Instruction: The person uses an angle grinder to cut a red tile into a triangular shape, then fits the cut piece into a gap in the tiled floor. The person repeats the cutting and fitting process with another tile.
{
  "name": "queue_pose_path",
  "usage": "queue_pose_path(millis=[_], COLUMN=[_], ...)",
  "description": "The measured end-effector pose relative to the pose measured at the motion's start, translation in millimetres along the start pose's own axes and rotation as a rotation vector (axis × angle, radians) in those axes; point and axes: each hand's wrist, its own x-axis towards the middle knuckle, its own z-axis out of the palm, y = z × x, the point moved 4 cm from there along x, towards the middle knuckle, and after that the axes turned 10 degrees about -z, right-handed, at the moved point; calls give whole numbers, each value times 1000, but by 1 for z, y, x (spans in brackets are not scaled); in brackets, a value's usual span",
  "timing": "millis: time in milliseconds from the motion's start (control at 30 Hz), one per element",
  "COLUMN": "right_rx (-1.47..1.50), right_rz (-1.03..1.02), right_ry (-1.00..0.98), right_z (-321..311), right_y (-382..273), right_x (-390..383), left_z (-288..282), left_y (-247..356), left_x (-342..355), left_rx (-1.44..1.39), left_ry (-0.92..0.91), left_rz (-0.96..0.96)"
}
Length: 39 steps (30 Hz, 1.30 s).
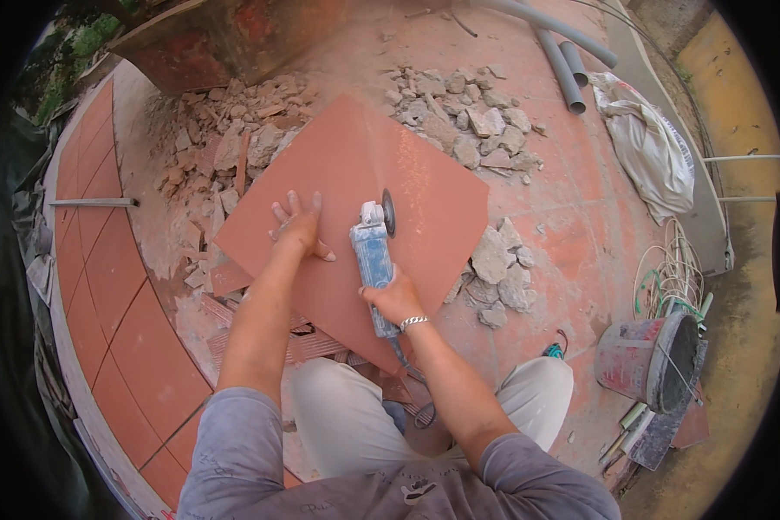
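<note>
Tile (347, 173) lies flat on the rubble (225, 147) in front of your knees, turned like a diamond, with one corner pointing to you. Your left hand (299, 227) is spread open, palm down, and presses on the tile just left of the grinder (373, 256). Your right hand (396, 299) is wrapped closed around the rear of the grinder body. The disc (389, 212) stands at the front of the tool, at the tile surface, near the middle of the tile; whether it already bites into the tile, I cannot tell.

For a good cut, I think you should keep the left fingers well away from the disc line, because they are now quite near to it. Press the tile down firmly, since the stones below are uneven and the tile could rock or crack. Hold the disc upright, not tilted, and move it slowly in one straight line; do not push hard. The cable (412, 381) runs back between your legs, so keep it behind the tool. Pieces of rubble (494, 269) lie just beside the right edge of the tile and may support it poorly there. A bucket (650, 360) stands well apart at your right.
</note>
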Motion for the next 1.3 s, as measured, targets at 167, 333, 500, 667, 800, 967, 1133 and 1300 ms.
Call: queue_pose_path(millis=[167, 333, 500, 667, 800, 967, 1133, 1300], right_rx=[0, -36, -35, 26, 5, -12, -11, -12], right_rz=[22, 20, 15, 19, 20, 45, 52, 49], right_ry=[-3, -1, -4, -13, -7, -8, -8, -11], right_z=[3, 1, 1, 1, 1, 1, 1, 2], right_y=[5, 5, 4, 7, 9, 11, 12, 13], right_x=[-3, -3, -5, -19, -27, -33, -37, -36], left_z=[1, 3, 1, 0, 0, 1, 1, 1], left_y=[0, 0, 0, 1, 2, 1, 1, 1], left_x=[-1, 4, 0, -2, -3, -2, 1, -2], left_rx=[-9, 10, -13, 3, 4, 0, 13, 13], left_ry=[4, 7, -12, -11, -8, -8, 2, -13], left_rz=[-3, -4, -1, -12, -11, -12, -6, -18])
